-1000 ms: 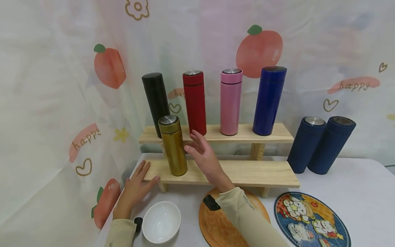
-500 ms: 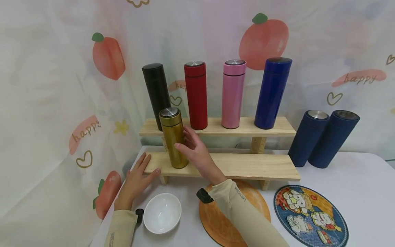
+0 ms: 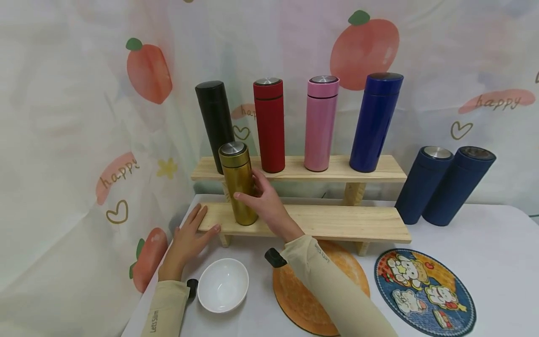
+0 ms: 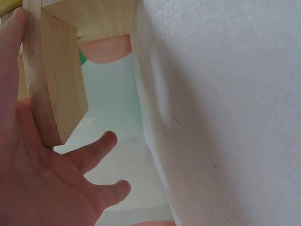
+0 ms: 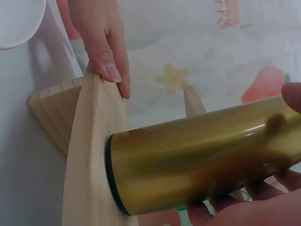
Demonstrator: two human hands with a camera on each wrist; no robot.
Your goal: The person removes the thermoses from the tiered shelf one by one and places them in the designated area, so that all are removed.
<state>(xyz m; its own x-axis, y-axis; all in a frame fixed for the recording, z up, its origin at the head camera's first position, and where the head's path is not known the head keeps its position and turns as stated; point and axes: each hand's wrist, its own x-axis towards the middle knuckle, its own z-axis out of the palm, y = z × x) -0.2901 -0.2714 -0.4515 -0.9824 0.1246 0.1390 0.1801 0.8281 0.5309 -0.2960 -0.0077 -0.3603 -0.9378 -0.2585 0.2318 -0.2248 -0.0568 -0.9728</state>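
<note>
The right hand [image 3: 267, 206] reaches forward from its sleeve and wraps its fingers and thumb round the gold flask [image 3: 238, 183], gripping the lower half. The left hand [image 3: 187, 238] lies flat with straight, spread fingers, pressing the left end of the lower shelf [image 3: 337, 222], beside the flask. The white bowl [image 3: 222, 284], in front of the flask on the table [image 3: 497, 262], holds nothing. The flask stands upright on the lower shelf's left part, long axis vertical, steel cap up.
</note>
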